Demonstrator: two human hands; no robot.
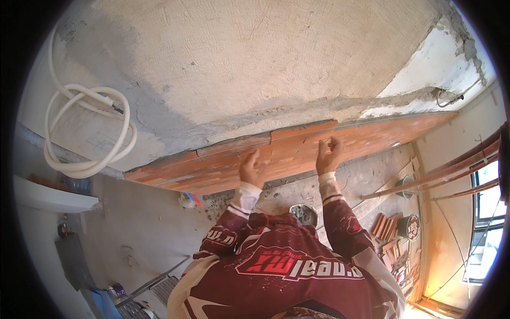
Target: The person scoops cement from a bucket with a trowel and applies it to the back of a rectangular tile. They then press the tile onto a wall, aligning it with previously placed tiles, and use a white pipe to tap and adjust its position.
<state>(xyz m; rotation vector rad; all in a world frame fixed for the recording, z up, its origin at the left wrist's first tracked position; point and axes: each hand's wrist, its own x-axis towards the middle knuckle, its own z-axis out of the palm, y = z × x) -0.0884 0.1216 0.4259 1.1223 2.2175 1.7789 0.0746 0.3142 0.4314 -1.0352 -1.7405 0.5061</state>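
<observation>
In front of me the orange-red brick facing [223,167] runs along the lower part of the wall, its top edge stepped. A thin pale string [234,147] stretches across it near the top. Both my arms reach forward. My left hand [252,169] is in front of the lower bricks, its fingers curled in and one pointing up. Further right, my right hand [330,154] is raised close to the top course, thumb and fingertips bent toward each other. Whatever either hand may hold is too small to make out. Below me, between my arms, a bucket of grey mortar [304,214] stands on the floor.
A coiled white hose [130,135] hangs on the wall at left. To the right are stacked bricks [386,227], a dark bucket [409,227], reddish poles [441,182] slanting across and a window [487,215]. Mortar crumbs [215,206] litter the floor by the wall.
</observation>
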